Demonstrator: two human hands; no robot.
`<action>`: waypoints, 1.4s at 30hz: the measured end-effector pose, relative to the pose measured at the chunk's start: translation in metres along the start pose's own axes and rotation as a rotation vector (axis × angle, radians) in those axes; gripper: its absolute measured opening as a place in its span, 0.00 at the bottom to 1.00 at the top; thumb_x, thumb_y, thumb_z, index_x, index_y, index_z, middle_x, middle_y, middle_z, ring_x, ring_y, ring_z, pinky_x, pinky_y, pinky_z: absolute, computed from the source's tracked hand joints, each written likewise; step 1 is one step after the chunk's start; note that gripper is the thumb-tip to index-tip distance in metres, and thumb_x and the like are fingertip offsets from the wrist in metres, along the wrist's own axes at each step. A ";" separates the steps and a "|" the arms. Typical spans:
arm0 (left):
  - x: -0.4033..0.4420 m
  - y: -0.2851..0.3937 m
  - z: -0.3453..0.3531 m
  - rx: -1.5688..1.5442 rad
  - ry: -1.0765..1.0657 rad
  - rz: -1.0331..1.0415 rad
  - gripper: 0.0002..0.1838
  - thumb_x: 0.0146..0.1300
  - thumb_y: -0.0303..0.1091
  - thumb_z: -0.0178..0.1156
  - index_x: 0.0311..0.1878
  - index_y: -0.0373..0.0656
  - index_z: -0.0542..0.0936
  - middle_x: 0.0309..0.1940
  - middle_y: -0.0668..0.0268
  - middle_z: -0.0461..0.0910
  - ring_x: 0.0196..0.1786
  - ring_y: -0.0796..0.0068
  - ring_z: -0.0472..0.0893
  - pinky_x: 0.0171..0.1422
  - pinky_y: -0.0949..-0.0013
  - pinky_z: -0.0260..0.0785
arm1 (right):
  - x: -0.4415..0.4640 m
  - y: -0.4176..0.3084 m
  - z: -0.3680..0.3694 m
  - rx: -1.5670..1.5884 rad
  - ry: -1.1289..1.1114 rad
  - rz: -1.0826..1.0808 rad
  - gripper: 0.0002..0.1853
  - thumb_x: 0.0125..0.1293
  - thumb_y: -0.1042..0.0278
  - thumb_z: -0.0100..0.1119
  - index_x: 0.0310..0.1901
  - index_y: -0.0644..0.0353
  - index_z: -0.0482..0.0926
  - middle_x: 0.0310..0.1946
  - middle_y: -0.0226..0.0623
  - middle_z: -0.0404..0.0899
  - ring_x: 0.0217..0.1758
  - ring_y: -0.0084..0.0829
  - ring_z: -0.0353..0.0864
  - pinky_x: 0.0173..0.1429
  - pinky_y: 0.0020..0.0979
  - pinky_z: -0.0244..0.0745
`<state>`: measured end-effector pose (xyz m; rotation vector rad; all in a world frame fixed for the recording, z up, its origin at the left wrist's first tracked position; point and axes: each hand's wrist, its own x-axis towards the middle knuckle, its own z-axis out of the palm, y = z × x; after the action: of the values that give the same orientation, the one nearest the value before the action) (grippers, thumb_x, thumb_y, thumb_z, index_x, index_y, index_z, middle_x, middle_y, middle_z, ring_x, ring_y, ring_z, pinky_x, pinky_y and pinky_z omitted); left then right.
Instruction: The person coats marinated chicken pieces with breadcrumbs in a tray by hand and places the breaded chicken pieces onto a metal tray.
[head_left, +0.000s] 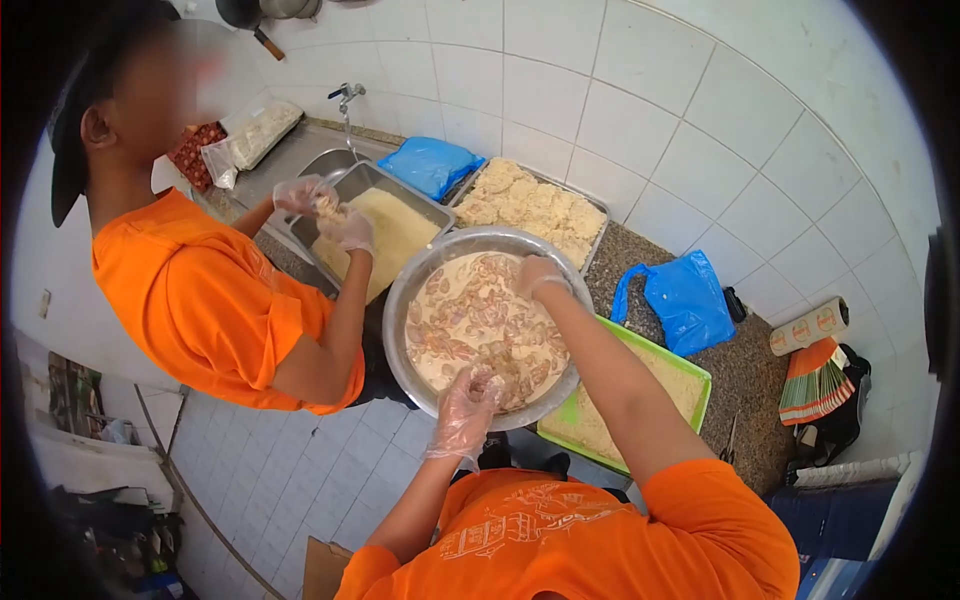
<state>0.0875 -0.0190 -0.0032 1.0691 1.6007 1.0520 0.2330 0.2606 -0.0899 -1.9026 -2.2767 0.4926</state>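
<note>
Metal bowl: a wide, round, silver-coloured metal bowl (397, 330) sits at the middle of the work, in front of the wearer, holding pale, creamy liquid and many wet, pinkish food pieces (470, 310).
Left hand: the left hand (466, 408), in a clear plastic glove, is at the bowl's near rim, fingers curled beside a lump of pieces; whether it grips them I cannot tell.
Right hand: the right hand (541, 277) reaches over the bowl's far right edge, fingers hidden; grasping or loose, I cannot tell.
Coated pieces: pale, crumb-covered pieces (530, 205) crowd a rectangular metal tray beyond the bowl, so a good share looks done.
Wet pieces: plenty lie uncoated inside the bowl, so much seems left.
Crumb tray: a bright green rectangular tray (566, 414) of pale crumbs is right of the bowl.
Co-worker: gloved hands (346, 230) hold a pale piece above a grey rectangular tub, left of the bowl.
Bowl's direction: its mouth faces up; being round, it has no long axis.
Pieces' direction: jumbled, with no shared axis.
</note>
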 end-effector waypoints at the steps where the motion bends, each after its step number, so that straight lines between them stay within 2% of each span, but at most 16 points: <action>1: -0.001 -0.007 -0.003 -0.003 0.006 -0.010 0.14 0.67 0.32 0.66 0.52 0.34 0.81 0.39 0.58 0.85 0.43 0.71 0.84 0.50 0.65 0.76 | -0.007 -0.007 -0.006 -0.002 -0.011 -0.005 0.12 0.63 0.71 0.56 0.41 0.66 0.87 0.42 0.58 0.86 0.48 0.56 0.87 0.54 0.49 0.82; 3: 0.001 -0.014 -0.012 0.057 0.032 0.091 0.14 0.67 0.30 0.65 0.52 0.34 0.80 0.39 0.58 0.85 0.40 0.72 0.83 0.48 0.67 0.76 | -0.014 -0.017 -0.022 -0.051 -0.096 0.003 0.15 0.66 0.69 0.54 0.45 0.67 0.87 0.47 0.58 0.86 0.53 0.51 0.87 0.58 0.46 0.81; 10: -0.002 -0.002 -0.039 0.035 0.015 -0.003 0.13 0.67 0.29 0.65 0.52 0.34 0.80 0.38 0.59 0.85 0.41 0.73 0.82 0.49 0.68 0.75 | -0.019 0.011 -0.053 -0.175 -0.064 -0.206 0.14 0.65 0.66 0.58 0.44 0.66 0.87 0.44 0.57 0.86 0.50 0.53 0.87 0.56 0.47 0.81; 13: 0.002 0.002 -0.041 0.097 -0.015 -0.024 0.12 0.67 0.28 0.64 0.52 0.34 0.81 0.39 0.59 0.85 0.44 0.74 0.82 0.51 0.68 0.75 | -0.050 0.016 -0.101 0.023 0.011 -0.173 0.15 0.58 0.63 0.65 0.39 0.68 0.87 0.38 0.55 0.87 0.43 0.46 0.88 0.53 0.41 0.81; 16: 0.008 0.003 -0.034 0.106 -0.044 -0.063 0.12 0.67 0.28 0.65 0.51 0.35 0.81 0.41 0.60 0.85 0.44 0.74 0.81 0.52 0.67 0.75 | -0.085 0.029 -0.137 0.286 -0.165 -0.089 0.13 0.58 0.64 0.68 0.36 0.68 0.86 0.37 0.47 0.88 0.42 0.37 0.87 0.54 0.36 0.80; 18: 0.018 -0.014 -0.022 -0.009 -0.021 0.106 0.13 0.67 0.29 0.65 0.52 0.35 0.81 0.43 0.60 0.84 0.45 0.75 0.81 0.52 0.67 0.75 | -0.103 0.055 -0.138 0.746 -0.190 -0.074 0.08 0.63 0.68 0.66 0.38 0.64 0.85 0.40 0.36 0.88 0.45 0.30 0.85 0.55 0.34 0.80; 22: 0.028 -0.010 0.004 -0.094 -0.089 0.056 0.13 0.67 0.28 0.67 0.52 0.36 0.83 0.45 0.62 0.84 0.47 0.77 0.80 0.54 0.68 0.74 | -0.157 0.093 -0.148 1.013 -0.116 0.114 0.10 0.69 0.67 0.61 0.47 0.63 0.83 0.43 0.32 0.86 0.45 0.27 0.83 0.54 0.34 0.79; 24: 0.028 -0.004 0.020 -0.055 -0.174 0.091 0.09 0.70 0.23 0.63 0.52 0.39 0.80 0.45 0.67 0.81 0.48 0.79 0.78 0.56 0.72 0.72 | -0.186 0.113 -0.153 1.315 -0.009 0.215 0.09 0.72 0.69 0.57 0.48 0.62 0.82 0.43 0.33 0.84 0.46 0.27 0.83 0.54 0.32 0.80; 31: 0.008 0.000 0.115 -0.233 -0.623 0.220 0.14 0.71 0.23 0.60 0.58 0.39 0.79 0.50 0.62 0.83 0.54 0.72 0.81 0.62 0.66 0.74 | -0.253 0.191 -0.112 1.265 0.222 0.498 0.09 0.73 0.70 0.58 0.51 0.62 0.80 0.44 0.33 0.83 0.46 0.27 0.84 0.53 0.31 0.82; 33: 0.010 0.000 0.147 0.248 -0.931 0.109 0.27 0.69 0.40 0.65 0.66 0.36 0.74 0.64 0.48 0.77 0.66 0.57 0.77 0.71 0.57 0.68 | -0.268 0.202 -0.089 1.566 0.146 0.406 0.16 0.72 0.67 0.62 0.57 0.64 0.76 0.48 0.42 0.83 0.51 0.37 0.86 0.55 0.37 0.83; 34: 0.008 -0.014 0.164 0.252 -0.943 0.109 0.27 0.69 0.40 0.65 0.66 0.36 0.74 0.64 0.48 0.77 0.66 0.57 0.77 0.71 0.57 0.68 | -0.276 0.214 -0.072 1.570 0.157 0.414 0.16 0.72 0.67 0.62 0.57 0.64 0.76 0.48 0.42 0.83 0.51 0.37 0.86 0.55 0.37 0.83; 36: 0.013 -0.058 0.200 0.656 -0.603 0.385 0.43 0.66 0.50 0.64 0.75 0.31 0.63 0.75 0.40 0.62 0.81 0.48 0.59 0.83 0.49 0.50 | -0.300 0.240 -0.043 0.378 0.302 0.341 0.27 0.69 0.62 0.65 0.64 0.68 0.73 0.54 0.53 0.82 0.59 0.48 0.83 0.62 0.44 0.78; 37: 0.020 -0.078 0.210 0.659 -0.608 0.383 0.43 0.66 0.50 0.64 0.75 0.31 0.63 0.75 0.40 0.62 0.81 0.48 0.59 0.83 0.49 0.50 | -0.318 0.241 -0.048 0.327 0.205 0.431 0.37 0.65 0.56 0.69 0.68 0.69 0.68 0.60 0.60 0.78 0.66 0.55 0.76 0.71 0.46 0.69; 39: 0.033 -0.106 0.218 0.844 -0.471 0.527 0.51 0.64 0.53 0.64 0.79 0.28 0.54 0.79 0.40 0.54 0.84 0.50 0.49 0.86 0.48 0.38 | -0.353 0.250 -0.024 0.269 0.098 0.553 0.40 0.61 0.55 0.70 0.70 0.69 0.67 0.64 0.61 0.75 0.67 0.56 0.75 0.71 0.47 0.69; 41: 0.022 -0.091 0.210 0.912 -0.536 0.543 0.50 0.63 0.52 0.65 0.78 0.29 0.56 0.78 0.40 0.55 0.84 0.49 0.50 0.86 0.47 0.38 | -0.382 0.224 -0.025 0.238 -0.122 0.454 0.46 0.60 0.50 0.72 0.71 0.72 0.64 0.69 0.64 0.68 0.73 0.57 0.67 0.75 0.49 0.62; 42: 0.017 -0.080 0.207 0.974 -0.619 0.568 0.49 0.62 0.52 0.66 0.78 0.30 0.58 0.78 0.40 0.57 0.83 0.48 0.50 0.86 0.47 0.37 | -0.394 0.213 -0.001 0.165 -0.067 0.434 0.48 0.59 0.50 0.73 0.72 0.74 0.62 0.70 0.65 0.66 0.74 0.58 0.65 0.76 0.50 0.62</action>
<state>0.2690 0.0087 -0.1282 2.3207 1.2758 0.1158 0.5082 -0.0916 -0.1183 -2.3214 -1.7832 0.7775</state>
